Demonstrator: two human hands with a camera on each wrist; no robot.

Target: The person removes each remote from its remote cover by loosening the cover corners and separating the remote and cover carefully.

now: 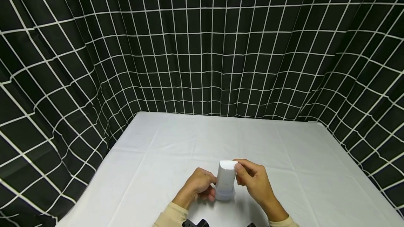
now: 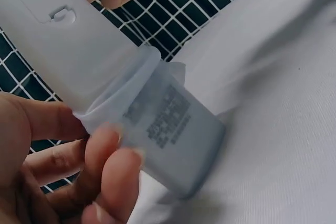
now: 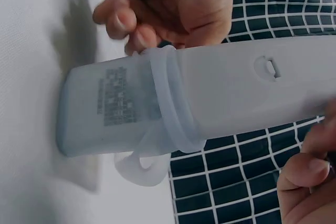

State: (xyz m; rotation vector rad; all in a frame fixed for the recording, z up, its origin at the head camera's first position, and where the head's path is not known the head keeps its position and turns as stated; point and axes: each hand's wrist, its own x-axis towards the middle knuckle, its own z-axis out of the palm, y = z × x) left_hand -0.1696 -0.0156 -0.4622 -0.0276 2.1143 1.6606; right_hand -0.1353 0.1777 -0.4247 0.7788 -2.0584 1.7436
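A white oblong device with a rounded flat top stands nearly upright on the table. Its lower end sits in a translucent silicone cover, through which a printed label shows. A small latch marks the device's side in both wrist views. My right hand pinches the device near its top, thumb on the near side. At the cover's rim is my left hand, its curled fingers pinching the edge from the left. A soft loop hangs off the cover beside the rim.
A white cloth covers the table. Black curtains with a white grid close in the back and both sides. Dark bits of gear show at the bottom edge, between the sleeves.
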